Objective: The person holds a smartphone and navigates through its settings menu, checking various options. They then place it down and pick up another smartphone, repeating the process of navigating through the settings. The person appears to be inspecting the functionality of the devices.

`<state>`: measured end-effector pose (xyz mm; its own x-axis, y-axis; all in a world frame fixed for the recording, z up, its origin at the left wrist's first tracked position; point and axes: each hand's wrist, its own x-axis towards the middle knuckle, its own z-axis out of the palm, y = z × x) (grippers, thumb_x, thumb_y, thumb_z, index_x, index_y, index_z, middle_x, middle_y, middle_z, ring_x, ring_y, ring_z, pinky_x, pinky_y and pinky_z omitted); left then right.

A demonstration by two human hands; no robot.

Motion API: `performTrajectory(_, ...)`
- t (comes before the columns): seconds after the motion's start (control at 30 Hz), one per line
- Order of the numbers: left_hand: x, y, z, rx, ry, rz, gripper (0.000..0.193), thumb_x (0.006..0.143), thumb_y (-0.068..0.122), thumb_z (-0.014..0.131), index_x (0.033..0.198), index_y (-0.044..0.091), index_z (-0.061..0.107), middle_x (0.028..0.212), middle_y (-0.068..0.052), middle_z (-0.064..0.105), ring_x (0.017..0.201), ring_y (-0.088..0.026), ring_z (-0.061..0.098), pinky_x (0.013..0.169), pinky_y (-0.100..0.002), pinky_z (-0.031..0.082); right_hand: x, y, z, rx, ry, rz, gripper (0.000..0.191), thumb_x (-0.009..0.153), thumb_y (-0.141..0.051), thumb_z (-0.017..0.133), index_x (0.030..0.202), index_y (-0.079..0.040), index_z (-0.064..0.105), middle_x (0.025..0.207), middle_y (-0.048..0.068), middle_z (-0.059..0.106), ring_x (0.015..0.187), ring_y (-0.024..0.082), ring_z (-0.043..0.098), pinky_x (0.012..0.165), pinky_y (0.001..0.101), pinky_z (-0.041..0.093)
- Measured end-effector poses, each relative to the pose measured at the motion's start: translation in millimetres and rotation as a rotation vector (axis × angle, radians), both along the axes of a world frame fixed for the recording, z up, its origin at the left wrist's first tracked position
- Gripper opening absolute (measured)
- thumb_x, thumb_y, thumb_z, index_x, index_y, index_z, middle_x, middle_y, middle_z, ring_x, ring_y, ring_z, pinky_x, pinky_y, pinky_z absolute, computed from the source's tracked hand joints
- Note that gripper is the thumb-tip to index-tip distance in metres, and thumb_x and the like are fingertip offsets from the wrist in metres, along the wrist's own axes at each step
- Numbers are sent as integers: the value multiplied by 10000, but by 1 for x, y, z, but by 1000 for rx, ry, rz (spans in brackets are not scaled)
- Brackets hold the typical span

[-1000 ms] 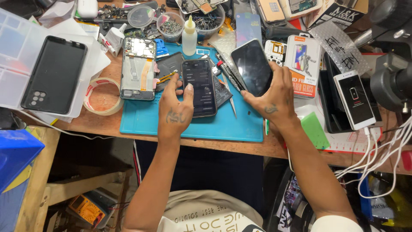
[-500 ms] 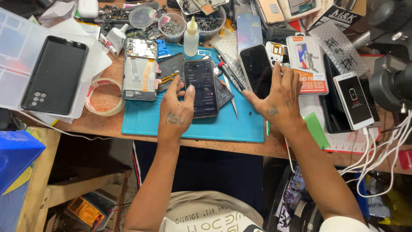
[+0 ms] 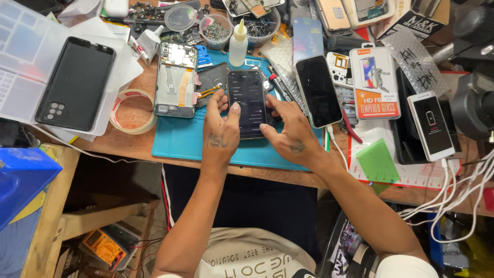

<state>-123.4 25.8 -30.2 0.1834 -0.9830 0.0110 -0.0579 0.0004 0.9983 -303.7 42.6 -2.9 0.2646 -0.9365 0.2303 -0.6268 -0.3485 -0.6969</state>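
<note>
Both hands on the lit phone [image 3: 247,103], lying lengthwise away from the body on the blue mat [image 3: 180,139]; left hand [image 3: 220,135] grips its left edge, thumb on screen; right hand [image 3: 293,136] open, fingertips touching its right edge.

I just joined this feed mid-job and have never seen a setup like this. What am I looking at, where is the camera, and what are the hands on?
There is no machine here: a person works with two bare hands. The single picture comes from a camera worn on that person's head, looking down over the arms at a cluttered wooden workbench.

Both hands are on a dark phone with a lit screen, which lies on a teal work mat. The left hand grips its left edge, thumb on the glass. The right hand touches its right edge.

Around it: an opened phone body showing its insides to the left, a second black phone to the right with a cable at its lower end, a small white squeeze bottle, a roll of tape, a black phone case on a clear plastic tray, and a white phone on a cable.
</note>
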Motion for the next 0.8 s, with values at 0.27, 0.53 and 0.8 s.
performTrajectory(0.27,-14,-13,-7,-24,388,80,354,1050,154,498,1316,-72,554,1130,-128,673,980,-147,648,857,-281,556,-4,-6,-2,184,-278,-60,703,856,-143,778,1479,8,490,1333,106,672,1123,172,626,934,314,491)
performTrajectory(0.53,-13,-35,1,-175,540,-222,420,1134,157,406,1503,-30,481,1347,-133,642,1187,-159,621,1056,-297,505,-21,-26,6,157,-451,77,702,879,36,703,1535,33,454,1359,105,551,1172,155,548,986,283,499)
performTrajectory(0.8,-7,-60,2,-206,468,-379,536,1131,211,345,1634,45,265,1590,-146,467,1433,-204,504,1204,-307,413,-25,-47,8,60,-477,94,702,865,69,709,1525,23,476,1322,86,547,1166,143,560,1019,288,498)
